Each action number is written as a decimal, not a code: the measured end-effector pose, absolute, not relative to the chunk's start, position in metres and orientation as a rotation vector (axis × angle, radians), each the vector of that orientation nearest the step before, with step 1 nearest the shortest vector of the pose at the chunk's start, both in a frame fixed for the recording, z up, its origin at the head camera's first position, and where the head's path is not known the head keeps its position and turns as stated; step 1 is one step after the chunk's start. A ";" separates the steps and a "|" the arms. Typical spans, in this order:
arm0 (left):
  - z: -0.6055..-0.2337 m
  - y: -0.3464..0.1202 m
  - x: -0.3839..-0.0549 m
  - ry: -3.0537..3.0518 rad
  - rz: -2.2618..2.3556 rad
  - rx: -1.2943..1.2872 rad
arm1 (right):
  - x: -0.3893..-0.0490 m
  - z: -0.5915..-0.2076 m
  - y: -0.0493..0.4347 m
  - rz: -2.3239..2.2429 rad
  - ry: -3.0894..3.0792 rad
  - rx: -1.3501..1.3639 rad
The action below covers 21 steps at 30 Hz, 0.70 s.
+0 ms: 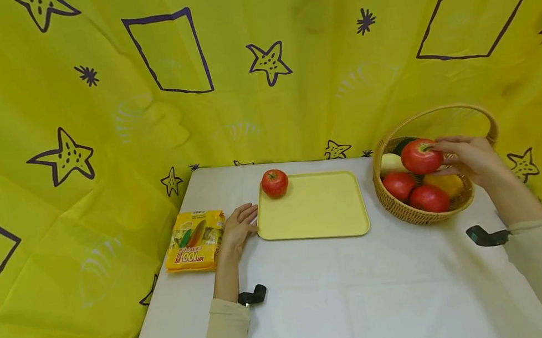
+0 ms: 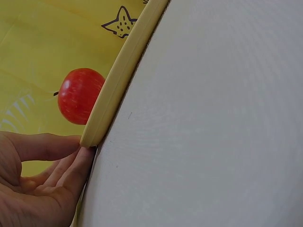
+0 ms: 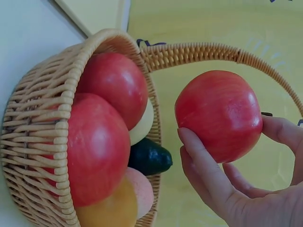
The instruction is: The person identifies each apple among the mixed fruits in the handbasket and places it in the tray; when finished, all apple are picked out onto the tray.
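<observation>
Above the wicker basket, my right hand holds a red apple between thumb and fingertips, its short stem beside a finger in the right wrist view. The apple hangs apart from the fruit below it. My left hand is at the left edge of a yellow tray, and in the left wrist view its thumb and fingers pinch the tray's rim. Another red apple sits in the tray's far left corner.
Inside the basket lie more red apples, a dark green avocado-like fruit, and a yellow-orange fruit. The basket's tall handle arches over them. A yellow snack bag lies left of my left hand. A patterned yellow cloth hangs behind the white table.
</observation>
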<state>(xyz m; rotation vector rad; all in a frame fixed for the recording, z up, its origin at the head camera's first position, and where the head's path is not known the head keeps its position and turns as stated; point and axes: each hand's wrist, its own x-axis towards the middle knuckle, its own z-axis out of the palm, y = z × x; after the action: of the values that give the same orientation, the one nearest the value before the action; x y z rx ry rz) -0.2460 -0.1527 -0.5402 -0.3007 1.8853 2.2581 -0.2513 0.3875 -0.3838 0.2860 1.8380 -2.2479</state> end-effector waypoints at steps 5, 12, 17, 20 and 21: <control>-0.540 -0.153 -0.246 1.883 2.253 -0.308 | -0.245 -0.380 0.385 -2.205 1.905 0.283; -0.540 -0.152 -0.245 1.880 2.257 -0.308 | -0.236 -0.375 0.379 -2.207 1.932 0.252; -0.540 -0.152 -0.245 1.872 2.265 -0.304 | -0.231 -0.371 0.374 -2.177 1.971 0.273; -0.539 -0.152 -0.245 1.871 2.269 -0.303 | -0.229 -0.369 0.372 -2.183 1.963 0.287; -0.539 -0.152 -0.245 1.868 2.272 -0.300 | -0.228 -0.368 0.371 -2.193 1.953 0.288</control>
<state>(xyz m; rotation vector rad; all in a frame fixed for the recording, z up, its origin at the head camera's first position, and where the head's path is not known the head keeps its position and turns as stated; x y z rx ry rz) -0.2455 -0.1517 -0.5391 -0.3005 1.8675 2.2722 -0.2275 0.3710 -0.3682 0.2876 1.9534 -2.1932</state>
